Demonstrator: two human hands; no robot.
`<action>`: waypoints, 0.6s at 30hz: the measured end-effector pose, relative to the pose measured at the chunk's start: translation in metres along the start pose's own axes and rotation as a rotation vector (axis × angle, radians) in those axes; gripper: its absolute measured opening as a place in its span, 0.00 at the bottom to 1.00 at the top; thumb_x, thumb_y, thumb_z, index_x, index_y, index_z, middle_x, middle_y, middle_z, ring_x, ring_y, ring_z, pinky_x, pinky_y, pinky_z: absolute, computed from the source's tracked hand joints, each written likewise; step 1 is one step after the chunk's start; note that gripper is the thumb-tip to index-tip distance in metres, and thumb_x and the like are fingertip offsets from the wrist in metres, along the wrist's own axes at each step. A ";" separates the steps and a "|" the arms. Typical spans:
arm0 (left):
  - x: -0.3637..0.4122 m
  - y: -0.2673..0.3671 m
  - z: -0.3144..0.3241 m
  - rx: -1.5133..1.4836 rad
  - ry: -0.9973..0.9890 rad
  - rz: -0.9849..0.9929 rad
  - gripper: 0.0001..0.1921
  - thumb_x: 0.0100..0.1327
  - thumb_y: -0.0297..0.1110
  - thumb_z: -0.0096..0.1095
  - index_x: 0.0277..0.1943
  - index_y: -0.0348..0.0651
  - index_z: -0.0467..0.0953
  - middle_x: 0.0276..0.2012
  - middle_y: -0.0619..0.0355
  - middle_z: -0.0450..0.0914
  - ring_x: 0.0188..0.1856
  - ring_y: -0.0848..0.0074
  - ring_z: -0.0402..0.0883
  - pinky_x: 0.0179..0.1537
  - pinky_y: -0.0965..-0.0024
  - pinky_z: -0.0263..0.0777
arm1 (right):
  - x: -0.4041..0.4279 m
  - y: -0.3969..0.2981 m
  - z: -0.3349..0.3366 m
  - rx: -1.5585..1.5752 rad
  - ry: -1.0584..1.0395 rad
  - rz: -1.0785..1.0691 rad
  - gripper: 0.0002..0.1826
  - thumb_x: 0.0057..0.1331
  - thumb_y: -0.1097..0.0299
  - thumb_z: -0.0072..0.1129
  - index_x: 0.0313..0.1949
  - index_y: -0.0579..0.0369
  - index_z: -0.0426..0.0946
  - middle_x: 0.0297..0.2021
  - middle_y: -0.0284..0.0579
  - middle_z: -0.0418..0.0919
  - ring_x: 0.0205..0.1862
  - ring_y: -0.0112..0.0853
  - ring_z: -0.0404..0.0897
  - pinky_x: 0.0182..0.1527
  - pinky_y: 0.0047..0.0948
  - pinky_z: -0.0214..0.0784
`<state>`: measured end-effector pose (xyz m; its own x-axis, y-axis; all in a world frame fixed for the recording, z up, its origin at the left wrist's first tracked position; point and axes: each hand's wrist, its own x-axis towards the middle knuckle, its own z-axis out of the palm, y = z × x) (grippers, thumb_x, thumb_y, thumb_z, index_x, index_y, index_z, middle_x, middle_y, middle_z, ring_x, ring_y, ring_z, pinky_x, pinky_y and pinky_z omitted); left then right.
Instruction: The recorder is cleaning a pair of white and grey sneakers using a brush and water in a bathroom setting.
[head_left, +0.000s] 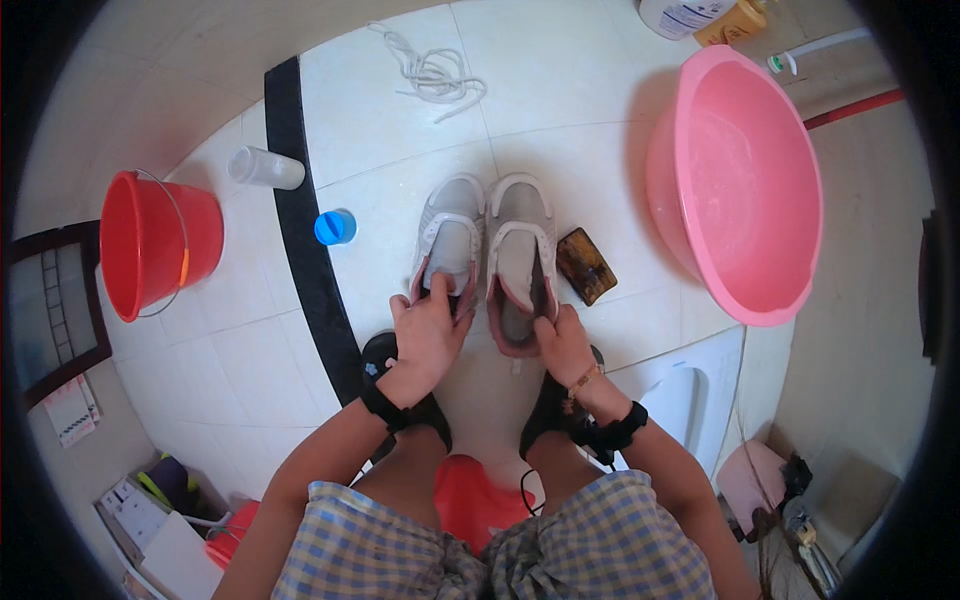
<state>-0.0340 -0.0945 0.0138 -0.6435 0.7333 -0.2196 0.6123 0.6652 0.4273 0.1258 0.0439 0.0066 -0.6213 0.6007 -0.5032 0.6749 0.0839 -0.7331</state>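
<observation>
Two pale grey sneakers without laces stand side by side on the white tiles, toes pointing away from me. My left hand (429, 330) is at the opening of the left sneaker (456, 199), its fingers on the tongue. My right hand (564, 345) pinches the heel collar of the right sneaker (521, 196) at its right side. Loose white shoelaces (442, 79) lie in a tangle farther off. Right of the shoes lies a brown and black rectangular block (586, 266), its kind unclear. A blue cap (334, 227) stands to the left.
A large pink basin (750, 187) stands at the right, near bottles (679, 16) at the wall. At the left are a red bucket (165, 247), a translucent bottle (266, 167) and a black floor strip (300, 262). A squat toilet (694, 397) lies at lower right.
</observation>
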 end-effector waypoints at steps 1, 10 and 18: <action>0.001 0.003 -0.001 -0.009 -0.002 0.005 0.23 0.57 0.37 0.70 0.49 0.43 0.64 0.30 0.54 0.82 0.35 0.60 0.81 0.45 0.57 0.55 | 0.003 0.011 -0.003 -0.007 0.006 0.004 0.19 0.66 0.64 0.48 0.49 0.67 0.73 0.42 0.69 0.72 0.45 0.63 0.72 0.54 0.50 0.65; -0.001 -0.006 -0.008 -0.052 -0.248 -0.039 0.26 0.55 0.37 0.71 0.53 0.41 0.66 0.41 0.55 0.80 0.50 0.57 0.78 0.49 0.55 0.57 | 0.025 0.008 -0.009 -0.395 -0.282 -0.012 0.37 0.70 0.52 0.50 0.67 0.69 0.56 0.43 0.70 0.75 0.48 0.60 0.76 0.52 0.47 0.71; -0.012 -0.014 0.003 0.058 -0.199 0.091 0.33 0.57 0.34 0.69 0.63 0.38 0.61 0.54 0.47 0.73 0.64 0.56 0.67 0.53 0.50 0.56 | 0.020 0.012 0.003 -0.369 -0.260 0.021 0.36 0.70 0.50 0.49 0.65 0.69 0.58 0.45 0.70 0.76 0.46 0.61 0.78 0.51 0.48 0.72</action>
<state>-0.0333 -0.1119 0.0075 -0.4846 0.8004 -0.3530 0.6929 0.5975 0.4036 0.1204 0.0551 -0.0138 -0.6531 0.3892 -0.6495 0.7562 0.3802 -0.5325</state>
